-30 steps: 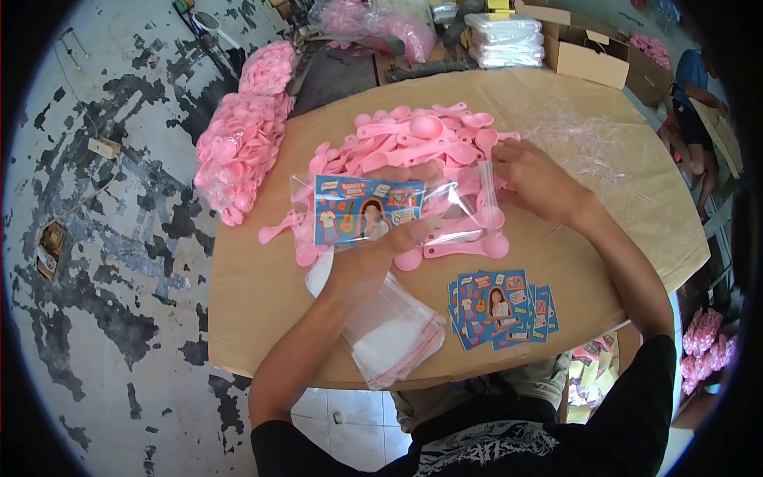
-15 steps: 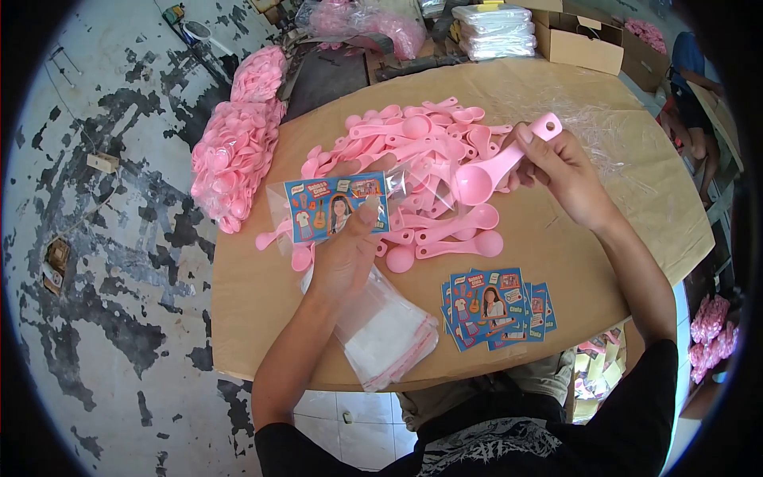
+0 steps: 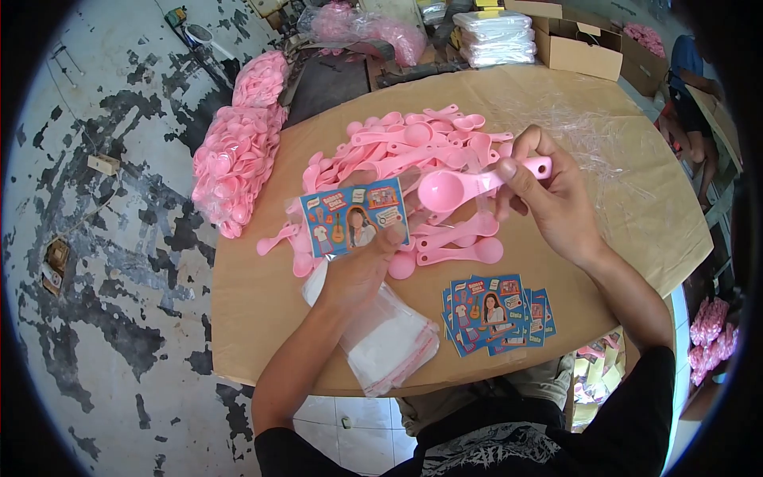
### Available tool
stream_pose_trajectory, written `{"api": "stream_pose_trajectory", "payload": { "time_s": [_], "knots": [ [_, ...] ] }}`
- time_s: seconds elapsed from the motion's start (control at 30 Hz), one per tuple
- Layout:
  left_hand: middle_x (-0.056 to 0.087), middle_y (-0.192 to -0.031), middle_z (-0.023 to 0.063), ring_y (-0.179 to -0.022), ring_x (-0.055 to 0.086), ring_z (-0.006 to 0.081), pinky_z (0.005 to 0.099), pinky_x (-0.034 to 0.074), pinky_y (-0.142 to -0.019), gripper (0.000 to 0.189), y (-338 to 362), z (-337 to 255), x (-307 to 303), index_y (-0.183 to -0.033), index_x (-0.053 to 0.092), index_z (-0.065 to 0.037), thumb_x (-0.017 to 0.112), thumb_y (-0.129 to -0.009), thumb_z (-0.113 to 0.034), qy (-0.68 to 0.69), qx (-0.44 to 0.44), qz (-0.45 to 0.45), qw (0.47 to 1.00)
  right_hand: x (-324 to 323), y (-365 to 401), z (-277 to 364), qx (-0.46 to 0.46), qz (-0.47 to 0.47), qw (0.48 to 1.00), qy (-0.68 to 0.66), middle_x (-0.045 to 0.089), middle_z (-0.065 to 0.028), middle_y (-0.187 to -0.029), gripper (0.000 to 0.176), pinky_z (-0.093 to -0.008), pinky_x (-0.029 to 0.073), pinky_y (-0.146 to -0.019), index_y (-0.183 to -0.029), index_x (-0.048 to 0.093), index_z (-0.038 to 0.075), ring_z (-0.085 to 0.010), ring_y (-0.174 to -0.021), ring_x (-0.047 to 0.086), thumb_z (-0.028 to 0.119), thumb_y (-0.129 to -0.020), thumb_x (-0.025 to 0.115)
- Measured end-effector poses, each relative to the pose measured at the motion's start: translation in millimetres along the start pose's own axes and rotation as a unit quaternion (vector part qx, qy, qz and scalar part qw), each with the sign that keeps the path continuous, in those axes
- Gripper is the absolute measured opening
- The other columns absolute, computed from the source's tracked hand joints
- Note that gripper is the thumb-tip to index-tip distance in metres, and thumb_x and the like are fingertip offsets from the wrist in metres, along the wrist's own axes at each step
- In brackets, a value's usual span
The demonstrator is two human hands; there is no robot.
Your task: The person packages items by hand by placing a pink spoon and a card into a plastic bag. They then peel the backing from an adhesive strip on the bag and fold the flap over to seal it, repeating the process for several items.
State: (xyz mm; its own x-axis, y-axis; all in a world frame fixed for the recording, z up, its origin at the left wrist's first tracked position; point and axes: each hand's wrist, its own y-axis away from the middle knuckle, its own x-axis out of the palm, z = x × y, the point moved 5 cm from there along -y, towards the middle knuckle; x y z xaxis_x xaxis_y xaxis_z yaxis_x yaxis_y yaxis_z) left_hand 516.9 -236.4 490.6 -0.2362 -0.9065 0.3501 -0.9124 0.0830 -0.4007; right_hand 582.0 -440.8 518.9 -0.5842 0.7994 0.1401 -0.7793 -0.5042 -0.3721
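In my left hand is a clear plastic bag with a printed blue card in it, thumb across the card's lower right corner. My right hand pinches a pink measuring spoon by its handle. The spoon's bowl points left, right at the bag's mouth end. Beneath and behind both hands lies a heap of pink measuring spoons. A stack of clear plastic bags rests below my left forearm. Several more blue cards lie fanned in a pile in front of me.
Bulging bags of pink spoons stand at the table's left edge. Crumpled clear film lies on the brown table top. Behind are stacked plastic packs and a cardboard box. Another person sits far right.
The spoon has moved left and down and turned flatter, its bowl now by the bag's mouth. My left hand with the bagged card has shifted slightly right.
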Motion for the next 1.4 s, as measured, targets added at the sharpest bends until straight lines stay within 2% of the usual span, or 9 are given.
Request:
{"api": "stream_pose_trajectory", "payload": {
  "time_s": [0.2,0.33,0.47,0.6,0.8,0.9,1.0,1.17,1.4],
  "knots": [
    [0.052,-0.132,0.0107,-0.124,0.051,0.0232,0.0359,0.047,-0.099,0.055,9.8,8.0,23.5,-0.132,0.037,-0.008,0.07,-0.088,-0.013,0.062,-0.043,-0.087,0.993,42.3,16.9,-6.5,-0.05,0.117,0.984,0.126,0.053,-0.0062,-0.094,0.019,-0.0284,0.044,-0.072,-0.107,0.039,0.004,-0.0138,-0.086,0.055,0.019,-0.101,0.048],
    [0.036,-0.147,0.0186,-0.136,0.037,0.0332,0.0417,0.035,-0.112,0.074,11.0,18.7,10.1,-0.144,0.024,-0.01,0.068,-0.088,-0.028,0.006,-0.065,-0.028,0.997,39.5,10.9,6.2,-0.033,0.082,0.965,0.249,0.046,-0.007,-0.088,0.016,-0.0289,0.042,-0.07,-0.101,0.044,0.003,-0.0149,-0.078,0.047,0.018,-0.101,0.047],
    [0.036,-0.146,0.0186,-0.138,0.034,0.0307,0.0385,0.032,-0.114,0.075,0.0,12.5,6.3,-0.144,0.025,0.0,0.067,-0.089,-0.029,0.039,-0.046,-0.035,0.998,10.2,10.3,64.6,-0.199,-0.085,0.945,0.245,0.05,-0.0045,-0.08,0.01,-0.028,0.043,-0.065,-0.096,0.051,0.004,-0.0126,-0.074,0.05,0.013,-0.098,0.053],
    [0.039,-0.143,0.0175,-0.135,0.038,0.0255,0.0389,0.026,-0.115,0.075,-7.7,-3.0,-4.9,-0.144,0.025,-0.002,0.071,-0.086,-0.016,-0.154,-0.053,-0.124,0.979,6.0,2.8,74.5,-0.159,-0.004,0.903,0.4,0.045,0.0036,-0.072,0.007,-0.0208,0.032,-0.058,-0.084,0.055,0.005,-0.0044,-0.064,0.039,0.004,-0.089,0.06],
    [0.041,-0.141,0.018,-0.131,0.042,0.0273,0.0376,0.034,-0.107,0.089,13.0,-10.4,63.2,-0.143,0.03,0.001,0.08,-0.076,-0.027,-0.443,-0.014,0.124,0.888,19.3,15.6,67.3,-0.01,-0.013,0.979,0.202,0.057,0.0018,-0.061,0.013,-0.0189,0.04,-0.052,-0.075,0.059,0.002,-0.0026,-0.057,0.057,0.002,-0.086,0.065],
    [0.045,-0.137,0.0152,-0.128,0.044,0.0208,0.035,0.039,-0.102,0.074,25.0,5.7,83.0,-0.141,0.033,0.002,0.073,-0.084,-0.023,-0.405,-0.092,0.21,0.885,37.7,18.8,46.0,-0.101,0.074,0.963,0.239,0.063,-0.0021,-0.069,0.006,-0.0196,0.043,-0.051,-0.083,0.06,0.0,-0.0057,-0.059,0.061,0.001,-0.089,0.061],
    [0.051,-0.129,0.0117,-0.12,0.049,0.015,0.0309,0.044,-0.096,0.052,33.7,20.6,70.1,-0.136,0.039,0.004,0.061,-0.093,-0.014,-0.229,-0.264,0.037,0.936,36.7,17.7,38.9,-0.154,0.037,0.97,0.182,0.065,-0.0019,-0.072,0.008,-0.02,0.044,-0.057,-0.097,0.06,-0.001,-0.0068,-0.062,0.061,0.002,-0.089,0.06],
    [0.056,-0.123,0.0074,-0.109,0.056,0.0118,0.0281,0.047,-0.09,0.04,29.8,14.1,66.3,-0.133,0.042,0.003,0.054,-0.098,-0.013,-0.186,-0.264,0.132,0.937,21.0,10.3,32.7,-0.117,0.024,0.962,0.245,0.066,-0.0031,-0.073,0.027,-0.0254,0.046,-0.062,-0.113,0.058,0.001,-0.0085,-0.066,0.06,0.008,-0.088,0.065],
    [0.061,-0.115,0.0112,-0.102,0.063,0.0168,0.0312,0.053,-0.086,0.035,13.3,4.4,52.7,-0.132,0.044,0.001,0.042,-0.103,-0.019,-0.098,-0.22,-0.014,0.97,16.9,11.0,21.7,-0.049,0.049,0.96,0.271,0.065,-0.0064,-0.077,0.025,-0.0299,0.049,-0.059,-0.107,0.062,0.003,-0.0129,-0.067,0.06,0.005,-0.083,0.069]
  ]
}}
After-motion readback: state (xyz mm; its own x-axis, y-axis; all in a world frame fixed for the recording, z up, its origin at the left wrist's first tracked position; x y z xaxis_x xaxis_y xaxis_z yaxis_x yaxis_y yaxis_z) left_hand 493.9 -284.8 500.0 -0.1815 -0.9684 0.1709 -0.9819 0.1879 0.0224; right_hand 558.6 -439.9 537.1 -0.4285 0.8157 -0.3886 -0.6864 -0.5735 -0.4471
